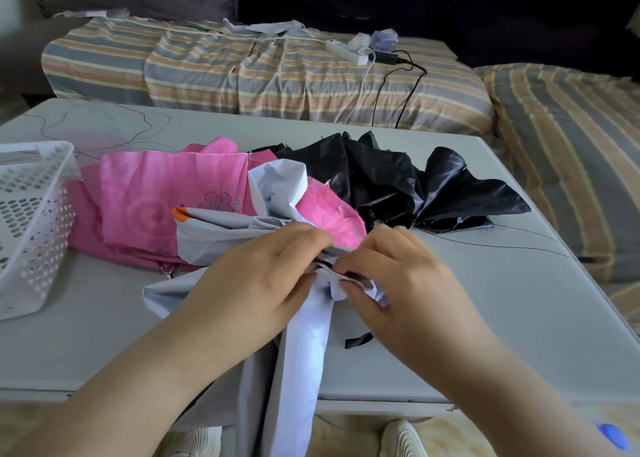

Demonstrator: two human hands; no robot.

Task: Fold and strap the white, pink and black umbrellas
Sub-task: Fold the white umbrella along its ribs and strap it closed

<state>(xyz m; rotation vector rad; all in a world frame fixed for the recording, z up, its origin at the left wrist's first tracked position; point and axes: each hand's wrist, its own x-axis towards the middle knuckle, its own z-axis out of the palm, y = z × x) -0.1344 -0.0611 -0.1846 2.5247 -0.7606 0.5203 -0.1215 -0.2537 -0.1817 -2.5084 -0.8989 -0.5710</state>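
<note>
The white umbrella [304, 345] lies loose across the near middle of the grey table [485, 318], its cloth hanging over the front edge. My left hand [256, 276] grips its gathered folds. My right hand [391, 269] pinches a fold of the white cloth beside a dark strip, and a black strap end [358, 340] pokes out below it. Behind, the pink umbrella [166, 193] is spread open and crumpled at the left. At the right, the black umbrella [415, 186] lies crumpled as well.
A white perforated plastic basket [31, 221] stands at the table's left edge. Beyond the table is a striped-covered couch [242, 72] with a power strip [346, 51] and cables. My feet in white shoes [401, 439] show below the table.
</note>
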